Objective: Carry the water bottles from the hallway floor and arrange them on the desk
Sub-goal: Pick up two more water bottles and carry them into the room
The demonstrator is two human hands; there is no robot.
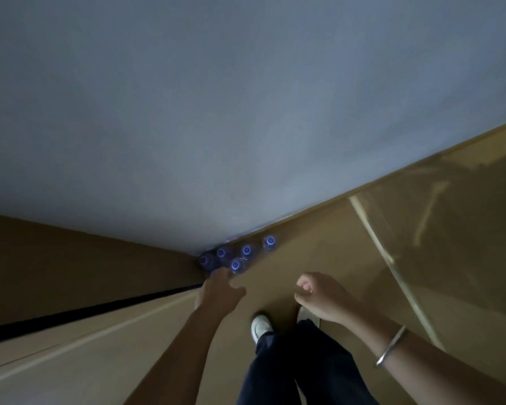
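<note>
Five water bottles [237, 255] stand upright on the hallway floor [319, 238], and only their blue caps show from above. They are tucked into the corner where the pale wall [246, 112] meets a brown panel [85, 258], so they are out of the walking path.

One bottle cap [236, 264] sits at the front of the bunch, nearest the person. The left hand [221, 290] reaches down toward it, and its fingertips look very near or touching. The fingers are stretched out, so this grip is released and holds nothing yet. The right hand [319, 296] hangs over the floor, well apart from the bottles. Its fingers are loosely curled and its grip is empty. A metal bangle [392, 344] sits on that wrist.

Two white shoes [261, 325] stand just behind the hands.

Room is tight on two sides, because the wall and the panel close in behind the bottles. All the open floor is on the near side and to the right, so I think the front bottle is the easy one to lift first. No counter shows here, so the carrying has not started.
</note>
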